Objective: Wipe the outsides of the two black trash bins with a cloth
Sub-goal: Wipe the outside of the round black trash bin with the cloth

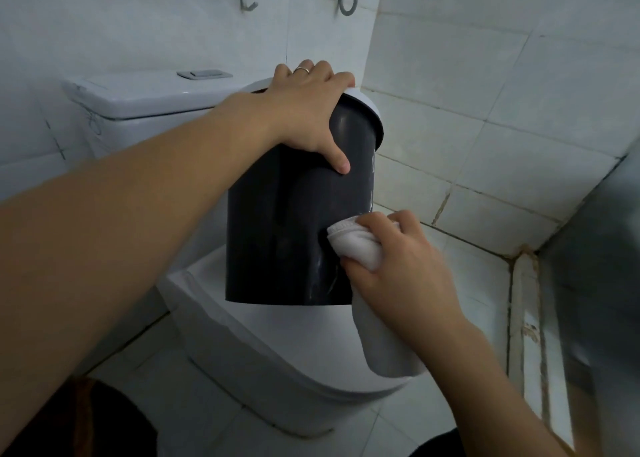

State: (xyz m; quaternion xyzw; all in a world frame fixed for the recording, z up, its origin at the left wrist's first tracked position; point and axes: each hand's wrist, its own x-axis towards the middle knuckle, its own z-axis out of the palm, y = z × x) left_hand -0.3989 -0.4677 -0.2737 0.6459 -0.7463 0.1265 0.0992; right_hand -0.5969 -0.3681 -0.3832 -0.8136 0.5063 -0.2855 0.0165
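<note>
A black trash bin (277,234) with a white lid rim stands tilted on the closed toilet lid. My left hand (308,110) grips its top, fingers over the rim and thumb down the black side. My right hand (398,259) holds a bunched white cloth (353,240) and presses it against the bin's lower right side. A loose end of the cloth hangs down below my wrist. Pale streaks show on the bin's wall near the cloth. Only one bin is in view.
The white toilet (277,345) fills the middle, its cistern (138,99) at the back left with a flush button on top. Tiled walls close in behind and to the right. A metal hook and a hose loop hang on the wall above.
</note>
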